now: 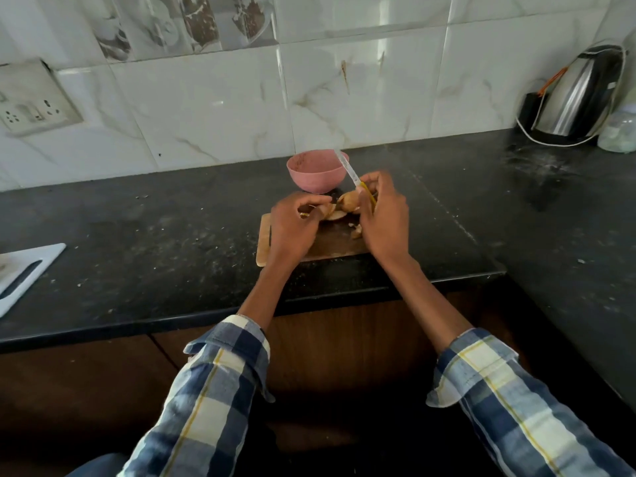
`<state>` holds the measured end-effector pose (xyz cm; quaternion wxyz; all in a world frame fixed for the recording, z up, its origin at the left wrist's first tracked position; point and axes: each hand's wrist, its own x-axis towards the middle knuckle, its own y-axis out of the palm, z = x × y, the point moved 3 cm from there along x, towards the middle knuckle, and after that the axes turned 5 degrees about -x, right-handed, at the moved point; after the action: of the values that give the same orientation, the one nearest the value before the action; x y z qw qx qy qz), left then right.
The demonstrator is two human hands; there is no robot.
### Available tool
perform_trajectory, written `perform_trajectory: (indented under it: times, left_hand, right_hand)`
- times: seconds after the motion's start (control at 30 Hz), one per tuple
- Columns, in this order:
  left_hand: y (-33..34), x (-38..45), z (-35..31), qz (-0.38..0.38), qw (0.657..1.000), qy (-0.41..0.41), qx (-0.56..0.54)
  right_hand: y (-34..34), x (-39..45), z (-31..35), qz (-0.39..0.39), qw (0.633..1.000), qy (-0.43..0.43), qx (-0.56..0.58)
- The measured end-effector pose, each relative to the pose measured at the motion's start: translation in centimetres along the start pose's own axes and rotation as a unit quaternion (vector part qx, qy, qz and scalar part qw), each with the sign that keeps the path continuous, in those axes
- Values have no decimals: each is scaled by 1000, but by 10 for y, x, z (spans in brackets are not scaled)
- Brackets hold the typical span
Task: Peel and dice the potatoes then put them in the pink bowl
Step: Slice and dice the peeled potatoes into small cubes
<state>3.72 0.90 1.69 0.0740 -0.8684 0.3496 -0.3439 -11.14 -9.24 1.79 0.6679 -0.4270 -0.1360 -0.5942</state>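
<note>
A person in a blue, white and yellow checked shirt works over a wooden cutting board (pixel 330 244) at the near edge of a black stone counter (pixel 155 235). The right hand (pixel 383 222) has its fingers curled around the yellow handle of a knife (pixel 351 173), whose pale blade points up and away toward the far left, crossing in front of the pink bowl (pixel 318 171). Beside that hand, at the far side of the board, sits a brown-skinned potato (pixel 347 201); whether the right hand's fingers also touch it cannot be told. The left hand (pixel 294 225) lies over the board's left part with its fingers curled narrowly inward at some pale peelings (pixel 332 213); whether it pinches them is unclear through the blur. A small scrap (pixel 356 231) lies on the board just left of the right hand. The pink bowl stands on the counter just beyond the board, near the tiled wall (pixel 213 105). A steel electric kettle (pixel 578 94) with a white cord stands at the far right, a wall socket (pixel 31 110) at the far left, and a white board (pixel 24 270) lies at the counter's left edge.
</note>
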Motion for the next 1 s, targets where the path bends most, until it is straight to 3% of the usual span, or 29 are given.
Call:
perform_trajectory:
  times: [0.1, 0.27, 0.87, 1.0]
  left_hand:
    - [-9, 9, 21, -39, 998, -53, 7]
    - [-3, 21, 34, 47, 989, -123, 74]
    - [-17, 30, 29, 112, 983, -119, 84]
    - [-22, 35, 23, 121, 980, -76, 139]
  right_hand:
    - [1, 0, 0, 12, 1000, 5, -8]
    - [1, 0, 1, 25, 999, 16, -18]
    - [8, 0, -6, 54, 998, 23, -17]
    - [9, 1, -5, 63, 997, 31, -21]
